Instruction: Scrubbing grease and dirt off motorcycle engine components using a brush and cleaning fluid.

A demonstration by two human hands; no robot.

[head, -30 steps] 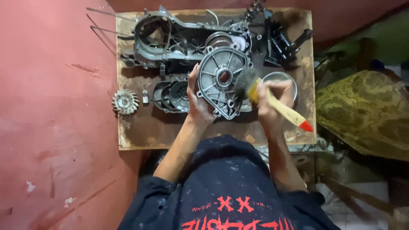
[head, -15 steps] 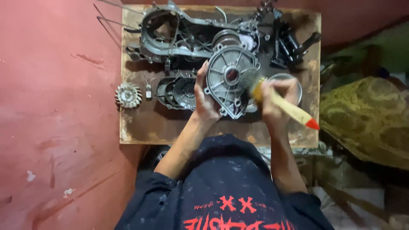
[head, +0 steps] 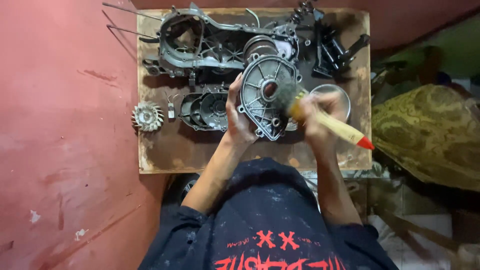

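Where the red floor meets it, a stained wooden board carries everything, largest being the long grey engine crankcase across its top edge, a black bracket assembly at the top right. Below the crankcase, a dark smaller cover lies flat, a finned rotor left of it on the board edge. Round ribbed engine cover sits centre, tilted up off the board, left hand gripping its left rim, fingers curled over the edge. Right hand is closed around a wood-handled paintbrush with red tip, bristles touching the cover's face. A shallow metal bowl shows behind that hand.
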